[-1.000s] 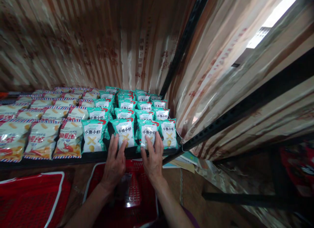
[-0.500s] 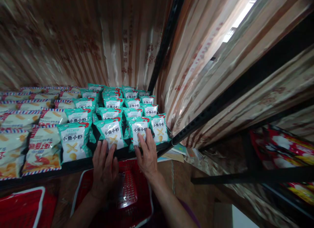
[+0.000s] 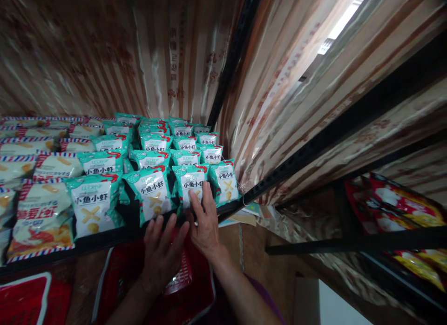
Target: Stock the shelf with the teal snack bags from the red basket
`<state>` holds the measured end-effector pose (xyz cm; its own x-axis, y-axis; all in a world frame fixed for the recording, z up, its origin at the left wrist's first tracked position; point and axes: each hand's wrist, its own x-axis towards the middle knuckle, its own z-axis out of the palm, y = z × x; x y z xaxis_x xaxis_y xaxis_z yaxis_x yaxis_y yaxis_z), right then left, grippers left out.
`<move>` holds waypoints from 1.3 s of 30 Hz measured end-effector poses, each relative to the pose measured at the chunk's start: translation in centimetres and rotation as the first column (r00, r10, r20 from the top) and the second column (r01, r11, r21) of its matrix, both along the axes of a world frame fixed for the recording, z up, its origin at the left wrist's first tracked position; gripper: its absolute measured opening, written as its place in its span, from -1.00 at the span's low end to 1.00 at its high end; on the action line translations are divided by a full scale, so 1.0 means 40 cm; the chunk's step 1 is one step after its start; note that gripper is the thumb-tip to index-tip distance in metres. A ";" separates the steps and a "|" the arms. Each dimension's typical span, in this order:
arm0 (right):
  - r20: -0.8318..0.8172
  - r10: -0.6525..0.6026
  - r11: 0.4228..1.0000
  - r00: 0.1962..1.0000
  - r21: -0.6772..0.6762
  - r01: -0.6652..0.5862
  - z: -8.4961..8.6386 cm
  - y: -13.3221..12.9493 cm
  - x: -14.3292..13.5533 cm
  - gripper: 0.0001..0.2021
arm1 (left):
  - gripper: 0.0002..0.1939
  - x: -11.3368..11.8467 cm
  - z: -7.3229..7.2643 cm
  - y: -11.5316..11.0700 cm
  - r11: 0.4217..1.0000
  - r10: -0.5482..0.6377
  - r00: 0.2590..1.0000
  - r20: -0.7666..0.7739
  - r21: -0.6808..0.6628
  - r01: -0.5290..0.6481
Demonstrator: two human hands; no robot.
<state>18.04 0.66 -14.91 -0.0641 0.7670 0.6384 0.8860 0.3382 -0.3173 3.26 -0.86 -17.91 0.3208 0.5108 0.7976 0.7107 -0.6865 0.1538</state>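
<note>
Rows of teal and white snack bags stand on a black shelf. My right hand has its fingers stretched out over the front of one snack bag, near the row's right end. Lower and to the left, my left hand is spread with nothing in it, its fingertips just below another teal snack bag. Whether those fingertips touch the shelf edge I cannot tell. One more teal bag stands at the far right of the front row, and a larger-looking one stands left of my hands.
Cream and red snack bags fill the shelf's left part. Below are a red basket under my hands and a second red basket at left. A black metal post slants at right, before striped curtains. Red packets lie beyond.
My left hand has come down and right, away from the teal bag's front and closer to my right hand. The view has shifted slightly, so the bags sit further left.
</note>
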 end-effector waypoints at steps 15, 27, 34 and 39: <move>-0.123 0.002 1.000 0.992 -0.017 -0.004 -0.024 -0.005 0.014 -0.31 | -0.26 0.085 -0.037 -0.038 0.974 -0.182 0.983 0.017 -0.135 0.183; -0.117 0.012 0.999 0.993 0.044 -0.006 -0.031 0.019 0.015 -0.37 | -0.37 0.084 -0.042 -0.015 0.982 -0.132 0.991 -0.003 -0.137 0.131; -0.091 0.049 0.999 0.995 -0.001 -0.049 -0.028 0.020 0.016 -0.41 | -0.43 0.077 -0.055 -0.016 0.979 -0.146 0.989 -0.001 -0.143 0.145; -0.071 0.045 0.999 0.996 0.010 -0.044 -0.022 0.016 0.013 -0.42 | -0.43 0.074 -0.061 -0.020 0.978 -0.145 0.989 -0.004 -0.154 0.143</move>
<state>18.58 1.32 -15.78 -0.0521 0.7588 0.6493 0.8452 0.3797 -0.3760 6.21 -1.66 -20.33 0.4112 0.5736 0.7085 0.6088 -0.7513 0.2549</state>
